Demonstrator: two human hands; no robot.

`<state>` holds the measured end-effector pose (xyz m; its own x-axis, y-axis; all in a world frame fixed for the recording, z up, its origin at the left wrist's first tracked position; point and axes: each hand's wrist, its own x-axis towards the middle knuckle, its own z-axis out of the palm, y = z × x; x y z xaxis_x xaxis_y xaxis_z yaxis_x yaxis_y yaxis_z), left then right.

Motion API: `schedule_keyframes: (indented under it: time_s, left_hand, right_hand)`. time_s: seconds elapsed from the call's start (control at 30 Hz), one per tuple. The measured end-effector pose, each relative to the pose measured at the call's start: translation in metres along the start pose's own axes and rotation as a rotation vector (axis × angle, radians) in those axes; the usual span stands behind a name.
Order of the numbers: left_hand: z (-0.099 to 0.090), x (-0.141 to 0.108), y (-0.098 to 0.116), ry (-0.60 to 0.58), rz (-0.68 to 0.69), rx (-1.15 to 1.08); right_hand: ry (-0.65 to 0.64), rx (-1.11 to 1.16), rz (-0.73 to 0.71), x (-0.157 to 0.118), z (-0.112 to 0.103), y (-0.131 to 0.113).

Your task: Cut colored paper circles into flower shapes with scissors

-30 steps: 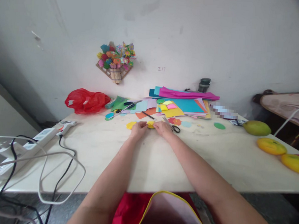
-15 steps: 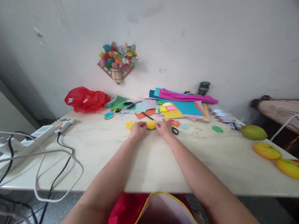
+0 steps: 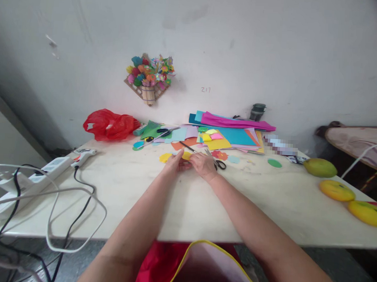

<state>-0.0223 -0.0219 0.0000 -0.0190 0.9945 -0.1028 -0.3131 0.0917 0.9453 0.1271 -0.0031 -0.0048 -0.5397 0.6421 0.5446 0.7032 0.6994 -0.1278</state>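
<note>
Between my two hands is a yellow paper cutout (image 3: 186, 155), partly covered by fingers. My left hand (image 3: 174, 162) grips its left side, thumb raised at the edge. My right hand (image 3: 202, 165) has its fingers closed on the right side of the same piece. A second yellow paper cutout (image 3: 165, 158) lies on the table just left of my left hand. Black-handled scissors (image 3: 220, 164) rest beside my right hand, and a dark pencil-like stick (image 3: 187, 146) lies beyond both hands. Red flower-shaped cutouts (image 3: 220, 155) and a pale blue cutout (image 3: 233, 159) lie to the right.
Stacked coloured paper (image 3: 240, 137) lies at the back by the wall. A red plastic bag (image 3: 109, 125) sits at back left. A white power strip (image 3: 51, 168) with loose cables occupies the left side. Mango-like fruits (image 3: 337, 190) lie at right. A green oval (image 3: 274, 163) is nearer the middle.
My hands have come closer together around the yellow cutout, which is more covered now. My right hand has shifted slightly left, and my left fingers have turned beneath the piece.
</note>
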Motion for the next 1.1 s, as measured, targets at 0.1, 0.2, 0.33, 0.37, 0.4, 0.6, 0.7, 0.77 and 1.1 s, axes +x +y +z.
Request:
schedule_keyframes:
  time_s: [0.1, 0.2, 0.33, 0.37, 0.4, 0.6, 0.7, 0.77, 1.1]
  left_hand:
    - [-0.001, 0.002, -0.003, 0.042, 0.008, -0.018]
    - [-0.003, 0.002, -0.005, 0.033, 0.040, -0.017]
    - [-0.003, 0.001, -0.005, -0.035, 0.040, 0.071]
    - [-0.003, 0.000, -0.004, -0.049, 0.039, 0.102]
    - [-0.003, 0.000, -0.004, -0.062, 0.038, 0.130]
    - [-0.006, 0.000, -0.006, -0.141, 0.052, 0.179]
    - [-0.006, 0.000, -0.006, -0.122, 0.094, 0.158]
    - [-0.004, -0.001, -0.005, -0.078, 0.105, 0.176]
    - [-0.005, 0.000, -0.004, 0.067, 0.162, 0.275]
  right_hand:
    - [-0.019, 0.056, -0.058, -0.002, 0.001, -0.004]
    - [0.124, 0.192, 0.062, -0.001, 0.002, 0.000]
    - [0.222, 0.573, 0.437, 0.003, 0.002, 0.010]
    - [0.176, 0.717, 0.513, 0.004, 0.002, 0.012]
    - [0.118, 0.859, 0.570, 0.004, 0.002, 0.013]
    - [-0.012, 1.109, 0.700, 0.005, 0.000, 0.012]
    - [-0.017, 1.006, 0.763, 0.004, -0.004, 0.008]
    - [-0.028, 0.969, 0.775, 0.004, -0.008, 0.004]
    - [-0.015, 0.994, 0.714, 0.004, -0.011, 0.000]
